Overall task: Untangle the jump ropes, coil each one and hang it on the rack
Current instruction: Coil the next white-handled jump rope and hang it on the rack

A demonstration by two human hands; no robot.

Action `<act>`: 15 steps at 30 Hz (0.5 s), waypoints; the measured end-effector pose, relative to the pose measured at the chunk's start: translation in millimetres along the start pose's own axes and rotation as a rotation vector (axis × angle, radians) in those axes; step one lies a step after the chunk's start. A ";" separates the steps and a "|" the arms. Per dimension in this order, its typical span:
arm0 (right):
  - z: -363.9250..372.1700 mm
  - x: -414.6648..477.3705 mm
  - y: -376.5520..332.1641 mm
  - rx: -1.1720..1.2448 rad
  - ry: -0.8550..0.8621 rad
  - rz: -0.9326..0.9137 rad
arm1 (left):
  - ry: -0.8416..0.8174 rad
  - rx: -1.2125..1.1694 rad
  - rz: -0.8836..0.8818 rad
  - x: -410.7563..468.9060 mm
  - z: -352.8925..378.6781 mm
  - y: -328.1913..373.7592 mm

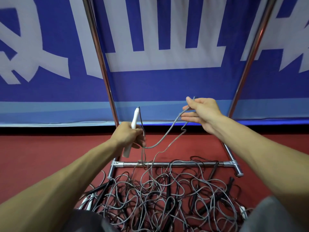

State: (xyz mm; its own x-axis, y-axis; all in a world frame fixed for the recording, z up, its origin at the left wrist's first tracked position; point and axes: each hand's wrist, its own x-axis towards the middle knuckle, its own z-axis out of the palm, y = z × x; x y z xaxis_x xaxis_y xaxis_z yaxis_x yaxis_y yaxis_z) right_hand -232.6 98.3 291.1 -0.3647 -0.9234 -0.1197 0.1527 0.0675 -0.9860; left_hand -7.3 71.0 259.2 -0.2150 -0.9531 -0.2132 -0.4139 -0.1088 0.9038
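Jump ropes [167,198] are seen lying in a tangled heap on the red floor [41,156], spread in front of the low crossbar [128,164] of the chrome rack [101,64], with a few loops laid over that bar. Grey cords are looped over one another in the heap, and black handles [168,186] and white handles [87,200] are mixed among them.

One rope is lifted out of the heap. Its white handle [134,120] is gripped in the left hand [128,136], whose fingers are curled round the lower part, and it is held tilted with its upper end pointing away from the person. The grey cord [168,131] leaves the top of that handle, is run down beside the left hand and is then carried up in a slack curve to the right hand [204,113]. There it is pinched between thumb and forefinger, while the remaining fingers are held loosely straight below the pinch. From the right hand the cord is let down in a kinked line, across the crossbar and into the heap.

The two hands are held well apart above the crossbar, the right one higher. A second upright [255,47] of the rack is seen on the right, and a blue banner [167,84] with large white characters is hung behind both
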 end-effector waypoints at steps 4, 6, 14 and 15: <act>12.9 -3.6 -6.5 0.189 -0.036 -0.009 | -0.056 0.036 -0.020 1.0 4.5 -1.8; 16.2 -4.6 -9.1 0.272 -0.043 0.002 | -0.100 0.038 -0.020 -0.3 7.2 -1.1; 12.4 -1.4 -10.0 0.513 -0.052 0.030 | -0.339 0.207 0.176 -15.7 20.7 7.8; 11.8 -1.2 -10.0 0.528 -0.052 0.035 | -0.316 0.181 0.190 -15.7 23.1 9.1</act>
State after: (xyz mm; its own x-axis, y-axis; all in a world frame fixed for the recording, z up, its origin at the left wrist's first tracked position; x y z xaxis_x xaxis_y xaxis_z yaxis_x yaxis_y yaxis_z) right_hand -222.9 94.2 302.4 -0.3073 -0.9423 -0.1328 0.6103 -0.0881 -0.7873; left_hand -28.1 91.5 262.2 -0.5517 -0.8149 -0.1777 -0.4839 0.1391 0.8640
